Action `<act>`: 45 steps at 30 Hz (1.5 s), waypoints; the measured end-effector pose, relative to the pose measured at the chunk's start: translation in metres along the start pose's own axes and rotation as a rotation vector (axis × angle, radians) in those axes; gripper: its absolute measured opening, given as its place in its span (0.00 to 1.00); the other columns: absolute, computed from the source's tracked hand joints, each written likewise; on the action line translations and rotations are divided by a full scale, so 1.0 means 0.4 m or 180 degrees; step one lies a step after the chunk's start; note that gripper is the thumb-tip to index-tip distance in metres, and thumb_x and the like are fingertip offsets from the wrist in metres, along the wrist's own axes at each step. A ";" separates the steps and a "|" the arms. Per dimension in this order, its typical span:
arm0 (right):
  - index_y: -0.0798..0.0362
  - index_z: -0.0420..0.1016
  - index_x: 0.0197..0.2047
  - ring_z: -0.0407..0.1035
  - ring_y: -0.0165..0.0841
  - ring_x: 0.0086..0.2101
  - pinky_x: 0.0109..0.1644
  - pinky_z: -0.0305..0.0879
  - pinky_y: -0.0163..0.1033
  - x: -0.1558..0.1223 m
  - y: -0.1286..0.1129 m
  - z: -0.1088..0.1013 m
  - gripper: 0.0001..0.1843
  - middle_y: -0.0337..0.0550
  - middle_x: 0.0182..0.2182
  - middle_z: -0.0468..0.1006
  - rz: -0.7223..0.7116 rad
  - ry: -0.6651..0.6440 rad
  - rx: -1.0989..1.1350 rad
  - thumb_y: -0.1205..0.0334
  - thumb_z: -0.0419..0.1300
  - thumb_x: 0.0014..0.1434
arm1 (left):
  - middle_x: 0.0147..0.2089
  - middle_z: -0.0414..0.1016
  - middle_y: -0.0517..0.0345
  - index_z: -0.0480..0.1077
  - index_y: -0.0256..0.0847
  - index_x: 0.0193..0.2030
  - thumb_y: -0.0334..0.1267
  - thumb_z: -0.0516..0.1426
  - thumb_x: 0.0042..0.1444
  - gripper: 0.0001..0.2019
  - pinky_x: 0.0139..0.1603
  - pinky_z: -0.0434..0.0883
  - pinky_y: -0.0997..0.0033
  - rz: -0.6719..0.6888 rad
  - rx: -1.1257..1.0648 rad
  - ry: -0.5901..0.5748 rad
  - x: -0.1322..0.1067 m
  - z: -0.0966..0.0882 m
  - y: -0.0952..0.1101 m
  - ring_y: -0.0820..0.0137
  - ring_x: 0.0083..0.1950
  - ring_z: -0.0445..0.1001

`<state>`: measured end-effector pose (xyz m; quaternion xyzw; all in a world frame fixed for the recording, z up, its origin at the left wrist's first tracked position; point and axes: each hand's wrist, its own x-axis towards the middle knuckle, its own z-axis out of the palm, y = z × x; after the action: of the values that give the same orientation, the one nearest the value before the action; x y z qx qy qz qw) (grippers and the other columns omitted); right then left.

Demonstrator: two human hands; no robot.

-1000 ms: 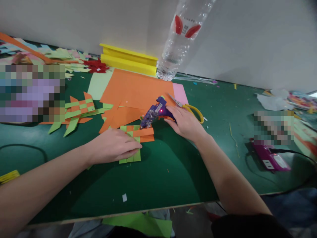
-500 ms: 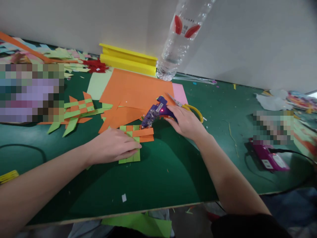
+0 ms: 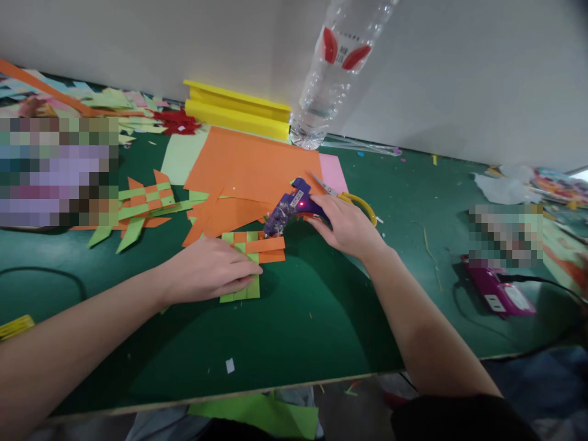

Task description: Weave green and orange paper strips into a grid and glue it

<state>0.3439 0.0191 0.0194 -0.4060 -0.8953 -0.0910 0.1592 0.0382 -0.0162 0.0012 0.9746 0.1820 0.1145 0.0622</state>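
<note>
My left hand [image 3: 209, 269] lies flat, fingers together, pressing down a woven mat of green and orange paper strips [image 3: 252, 251] on the green table. My right hand [image 3: 346, 228] grips the handle of a purple glue gun [image 3: 291, 211] with a red light lit; its nozzle points down at the mat's upper right edge. Large orange paper sheets [image 3: 250, 168] lie just behind the mat.
Yellow-handled scissors [image 3: 353, 201] lie behind my right hand. A clear plastic bottle [image 3: 331, 73] and yellow folded paper [image 3: 236, 110] stand by the wall. A second woven piece [image 3: 144, 205] lies to the left. A pink device with a cable [image 3: 498, 294] sits at right.
The glue gun has shifted slightly to the right along the mat's upper edge with my right hand. My left hand has stayed in place.
</note>
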 end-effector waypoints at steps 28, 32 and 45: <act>0.52 0.67 0.54 0.76 0.44 0.40 0.39 0.72 0.45 -0.039 0.088 -0.034 0.27 0.50 0.46 0.79 0.0919 0.0419 -0.0303 0.51 0.61 0.52 | 0.37 0.82 0.58 0.73 0.42 0.48 0.38 0.46 0.70 0.14 0.33 0.66 0.69 -0.0010 -0.0157 0.0039 0.002 -0.002 0.001 0.68 0.34 0.78; 0.52 0.66 0.55 0.74 0.46 0.44 0.45 0.72 0.49 -0.063 0.132 -0.029 0.31 0.51 0.48 0.77 0.1414 0.0640 -0.0202 0.48 0.62 0.52 | 0.36 0.82 0.59 0.73 0.43 0.47 0.38 0.46 0.70 0.14 0.32 0.65 0.68 -0.0007 -0.0115 0.0038 0.004 -0.004 0.002 0.68 0.34 0.78; 0.63 0.67 0.56 0.71 0.55 0.48 0.50 0.67 0.57 -0.081 0.251 0.012 0.30 0.67 0.49 0.75 0.3997 0.0530 -0.0359 0.50 0.59 0.57 | 0.33 0.81 0.58 0.74 0.43 0.45 0.39 0.46 0.70 0.15 0.31 0.65 0.69 0.0014 -0.0091 0.0160 -0.002 0.005 -0.001 0.68 0.32 0.78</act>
<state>0.4389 0.0638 0.0067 -0.8529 -0.4652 -0.0586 0.2297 0.0380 -0.0164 -0.0011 0.9708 0.1797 0.1417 0.0712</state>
